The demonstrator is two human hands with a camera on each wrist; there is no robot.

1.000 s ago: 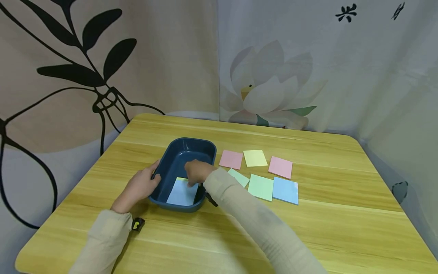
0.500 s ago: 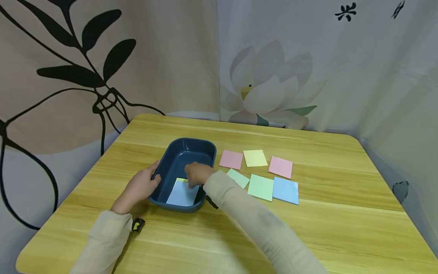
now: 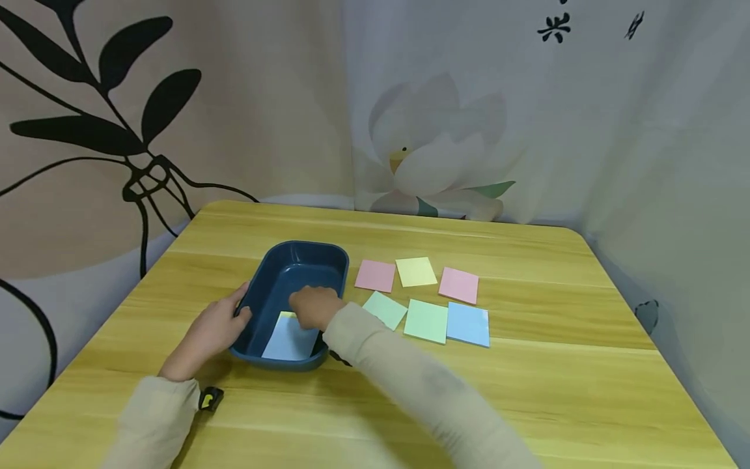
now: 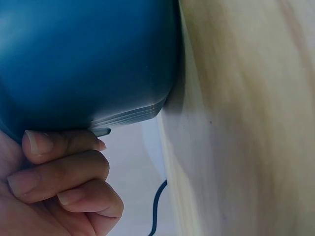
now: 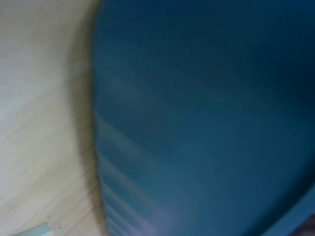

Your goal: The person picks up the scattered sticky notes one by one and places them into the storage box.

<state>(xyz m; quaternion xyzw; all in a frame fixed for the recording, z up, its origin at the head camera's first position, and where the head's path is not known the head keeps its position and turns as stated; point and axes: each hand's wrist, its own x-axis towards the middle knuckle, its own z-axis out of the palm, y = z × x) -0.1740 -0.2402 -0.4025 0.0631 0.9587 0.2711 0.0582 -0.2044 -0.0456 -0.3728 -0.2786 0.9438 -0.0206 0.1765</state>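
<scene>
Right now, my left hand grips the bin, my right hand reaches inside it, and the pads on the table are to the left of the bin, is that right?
Not quite: the head view shows the pads on the table to the right of the bin. Your left hand does grip it, and your right hand reaches inside.

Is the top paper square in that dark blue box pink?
No, the top paper square in the dark blue box is light blue, with yellow showing at its far edge.
</scene>
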